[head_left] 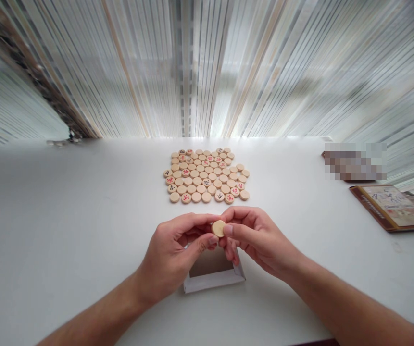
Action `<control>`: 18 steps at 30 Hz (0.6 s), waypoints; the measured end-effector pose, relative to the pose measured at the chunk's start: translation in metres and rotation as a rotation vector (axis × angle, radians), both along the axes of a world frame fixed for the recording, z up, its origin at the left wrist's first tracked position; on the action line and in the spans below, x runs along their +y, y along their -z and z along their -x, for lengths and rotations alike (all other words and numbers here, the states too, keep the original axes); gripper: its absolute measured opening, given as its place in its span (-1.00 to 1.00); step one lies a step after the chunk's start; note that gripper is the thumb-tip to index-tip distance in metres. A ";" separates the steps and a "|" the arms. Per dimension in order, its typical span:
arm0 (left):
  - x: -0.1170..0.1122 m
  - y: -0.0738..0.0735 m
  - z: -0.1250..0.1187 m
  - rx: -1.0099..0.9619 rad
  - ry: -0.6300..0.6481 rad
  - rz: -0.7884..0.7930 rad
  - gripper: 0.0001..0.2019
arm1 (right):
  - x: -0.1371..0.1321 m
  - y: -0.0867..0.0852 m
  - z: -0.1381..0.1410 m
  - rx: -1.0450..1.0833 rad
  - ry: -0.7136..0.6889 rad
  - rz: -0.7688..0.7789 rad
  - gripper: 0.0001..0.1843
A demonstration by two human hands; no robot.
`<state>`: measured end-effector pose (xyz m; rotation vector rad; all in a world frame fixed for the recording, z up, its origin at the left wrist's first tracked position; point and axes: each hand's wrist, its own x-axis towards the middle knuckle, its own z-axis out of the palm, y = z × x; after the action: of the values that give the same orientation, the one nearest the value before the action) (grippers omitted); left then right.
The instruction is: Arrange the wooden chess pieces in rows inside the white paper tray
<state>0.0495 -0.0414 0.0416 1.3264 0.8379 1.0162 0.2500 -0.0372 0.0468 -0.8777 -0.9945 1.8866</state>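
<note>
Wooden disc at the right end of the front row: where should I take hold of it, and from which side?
Pinch the disc by its rim, coming from the near right. It lies flat, so its face offers little purchase, and its neighbours sit only to the left and far side. The right hand is closer, once the held disc is set down.

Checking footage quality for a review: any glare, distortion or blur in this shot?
Head view: wide-angle distortion fans out the striped surface, which is bright and washed out; the Chinese chess pieces look sharp; a pixelated patch blurs the right side.
</note>
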 end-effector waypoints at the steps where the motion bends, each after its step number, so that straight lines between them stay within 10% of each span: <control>1: 0.000 0.000 0.000 -0.001 -0.003 -0.005 -0.77 | 0.000 0.001 0.000 0.000 0.001 -0.005 -0.69; 18: -0.001 0.002 0.000 -0.039 0.038 -0.047 -0.77 | -0.001 -0.001 0.001 -0.001 0.042 -0.116 -0.76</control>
<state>0.0493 -0.0427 0.0395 1.3534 0.7610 1.0347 0.2494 -0.0380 0.0477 -0.8257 -1.0667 1.7746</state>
